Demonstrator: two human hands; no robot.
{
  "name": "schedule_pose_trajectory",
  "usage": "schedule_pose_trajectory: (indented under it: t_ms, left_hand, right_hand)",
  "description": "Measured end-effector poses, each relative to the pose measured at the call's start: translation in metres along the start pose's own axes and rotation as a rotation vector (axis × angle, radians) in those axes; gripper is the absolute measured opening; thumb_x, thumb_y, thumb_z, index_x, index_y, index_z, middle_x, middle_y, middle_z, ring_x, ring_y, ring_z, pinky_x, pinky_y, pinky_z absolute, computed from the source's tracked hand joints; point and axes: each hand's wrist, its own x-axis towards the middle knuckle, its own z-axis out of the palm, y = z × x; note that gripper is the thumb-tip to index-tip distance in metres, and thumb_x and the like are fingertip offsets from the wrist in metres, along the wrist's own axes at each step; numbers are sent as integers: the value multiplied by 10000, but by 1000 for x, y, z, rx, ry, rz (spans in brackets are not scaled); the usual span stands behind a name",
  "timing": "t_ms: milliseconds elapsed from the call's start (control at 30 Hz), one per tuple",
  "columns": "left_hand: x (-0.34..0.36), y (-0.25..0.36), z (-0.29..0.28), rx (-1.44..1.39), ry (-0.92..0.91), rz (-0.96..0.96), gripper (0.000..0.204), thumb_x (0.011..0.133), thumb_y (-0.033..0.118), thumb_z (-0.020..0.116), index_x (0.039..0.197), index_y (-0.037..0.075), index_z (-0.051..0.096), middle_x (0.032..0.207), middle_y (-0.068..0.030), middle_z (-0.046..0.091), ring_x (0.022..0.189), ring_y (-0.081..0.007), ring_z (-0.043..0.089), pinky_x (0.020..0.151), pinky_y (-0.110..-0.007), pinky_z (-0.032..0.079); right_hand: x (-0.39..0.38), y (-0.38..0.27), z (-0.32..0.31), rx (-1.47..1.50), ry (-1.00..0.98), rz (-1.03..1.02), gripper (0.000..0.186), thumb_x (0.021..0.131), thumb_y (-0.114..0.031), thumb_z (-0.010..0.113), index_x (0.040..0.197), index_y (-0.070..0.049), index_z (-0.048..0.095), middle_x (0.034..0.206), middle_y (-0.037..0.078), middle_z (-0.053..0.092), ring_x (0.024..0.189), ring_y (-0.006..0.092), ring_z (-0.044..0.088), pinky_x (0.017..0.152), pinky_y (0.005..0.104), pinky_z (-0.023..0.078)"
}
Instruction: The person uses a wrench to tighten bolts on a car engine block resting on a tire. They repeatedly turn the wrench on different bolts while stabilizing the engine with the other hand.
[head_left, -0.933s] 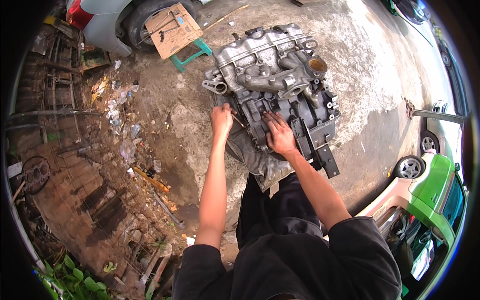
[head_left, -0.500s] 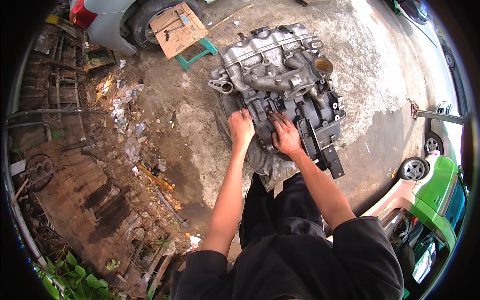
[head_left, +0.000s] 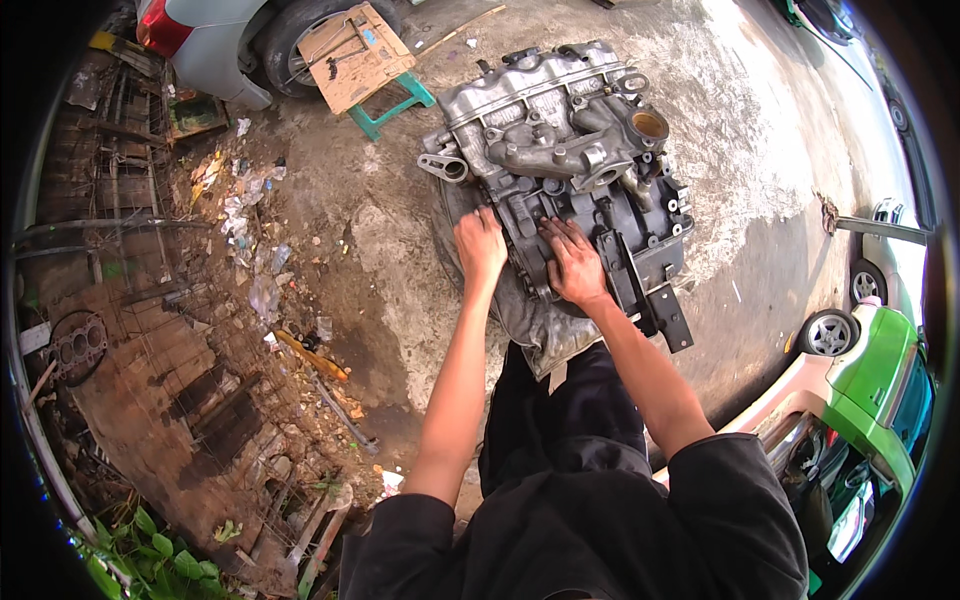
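Observation:
A large engine [head_left: 530, 85] lies across the middle on grey, rumpled padding [head_left: 555, 335], with a silver ribbed cover at the top, a branched metal manifold [head_left: 545, 150] and a dark lower section [head_left: 645, 235]. My left hand [head_left: 480, 243] is closed at the engine's left edge, its fingers curled downward; what they grip is hidden. My right hand [head_left: 573, 262] rests with fingers spread on the dark section, beside a long black bracket [head_left: 662, 315].
A wooden board [head_left: 340, 60] with tools sits on a green stool at upper left, beside a car wheel [head_left: 285, 75]. Litter [head_left: 240, 210], broken boards and a round-holed gasket [head_left: 80, 345] lie left. Parked cars, one green [head_left: 865, 355], line the right.
Compared with the earliest frame, my left hand sits closer to my right hand at the engine's edge, and the thin tool visible in it then is now hidden. The view has shifted slightly.

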Motion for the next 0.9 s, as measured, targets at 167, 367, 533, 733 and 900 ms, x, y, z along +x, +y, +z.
schedule_pose_trajectory:
  t_ms: [167,367,533,733,900]
  left_hand:
    - [-116,-17,14,-76,0,320,252,1036,135,448,951,-67,572,879,-276,560,846,-486,538,806,-550,429]
    - [-133,-47,0,-35,36,373,218,1053,138,443,1006,-43,555,897,-218,541,825,-425,513,802,-526,410]
    - [-110,-37,-14,-81,92,255,292,1086,199,405,981,-40,536,864,-211,517,795,-408,498,767,-500,422]
    - [-133,-35,-4,-77,48,260,258,1081,164,410,991,-44,534,848,-213,499,771,-429,516,731,-507,425]
    - [-154,-40,1,-68,28,271,231,1077,133,394,1020,-54,518,872,-227,494,791,-428,523,736,-509,429]
  right_hand:
    - [1,-1,0,38,35,-1,570,778,-68,607,1347,-45,578,1478,121,541,1394,316,475,1221,467,322]
    - [0,-1,0,19,28,6,565,780,-66,613,1343,-44,577,1482,122,537,1393,313,475,1219,464,328]
    - [0,0,1,-14,-21,18,606,788,-99,629,1386,-50,545,1506,114,512,1422,293,438,1240,445,302]
    - [0,-1,2,11,30,5,573,784,-67,613,1355,-42,572,1489,114,532,1399,305,469,1222,456,328]
    - [0,-1,1,18,28,6,576,785,-67,611,1360,-43,570,1491,113,531,1404,305,463,1223,454,326]
